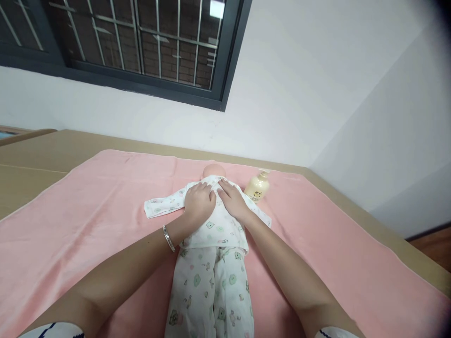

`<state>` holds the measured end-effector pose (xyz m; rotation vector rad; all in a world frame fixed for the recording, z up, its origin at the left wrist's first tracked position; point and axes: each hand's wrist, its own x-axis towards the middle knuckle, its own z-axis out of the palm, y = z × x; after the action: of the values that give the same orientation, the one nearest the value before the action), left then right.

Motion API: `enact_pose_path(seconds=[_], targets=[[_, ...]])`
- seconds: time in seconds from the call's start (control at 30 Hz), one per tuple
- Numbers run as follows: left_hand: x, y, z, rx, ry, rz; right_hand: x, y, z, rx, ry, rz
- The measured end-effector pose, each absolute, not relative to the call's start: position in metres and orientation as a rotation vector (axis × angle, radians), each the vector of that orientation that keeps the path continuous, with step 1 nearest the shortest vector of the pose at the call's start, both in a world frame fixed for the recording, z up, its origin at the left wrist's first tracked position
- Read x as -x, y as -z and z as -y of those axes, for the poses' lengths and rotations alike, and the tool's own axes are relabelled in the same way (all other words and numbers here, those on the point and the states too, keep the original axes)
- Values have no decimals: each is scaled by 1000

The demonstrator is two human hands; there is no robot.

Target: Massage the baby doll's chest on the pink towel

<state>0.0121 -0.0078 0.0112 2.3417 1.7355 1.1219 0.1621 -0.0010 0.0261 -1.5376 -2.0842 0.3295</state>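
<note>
A doll (pixel 213 170) lies on its back, dressed in a white baby shirt (pixel 225 227) with a small green and pink print. Matching trousers (pixel 209 291) stretch below the shirt toward me. My left hand (pixel 199 203) rests on the left side of the shirt's chest, fingers laid on the cloth and thumb toward the middle. Opposite it, my right hand (pixel 232 198) lies on the upper chest by the neckline with its fingers apart. Both sleeves spread out sideways. The doll's face is mostly hidden by the collar and the angle.
A cream pump bottle (pixel 258 186) stands just right of the doll's shoulder. Under everything is a pink blanket (pixel 88 202) over a tan table top (pixel 116 144). A white wall (pixel 275 94) and a barred window (pixel 148 42) rise behind.
</note>
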Motion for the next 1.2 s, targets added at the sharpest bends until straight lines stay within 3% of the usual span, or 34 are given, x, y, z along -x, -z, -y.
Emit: enact_pose_path(seconds=[0.33,0.73,0.9,1.2], targets=[[-10,0,2,-2197,-1213,-1725,-162,-45,11,1415,-207,1972],[-10,7,-3,-2146,-1268,-1666,-147,-36,23,1392,-90,1990],[-10,6,-4,-2127,-1287,-1665,-143,-32,22,1469,-193,2128],[-11,5,-1,-2091,-1356,-1627,-148,-39,25,1397,-37,1933]])
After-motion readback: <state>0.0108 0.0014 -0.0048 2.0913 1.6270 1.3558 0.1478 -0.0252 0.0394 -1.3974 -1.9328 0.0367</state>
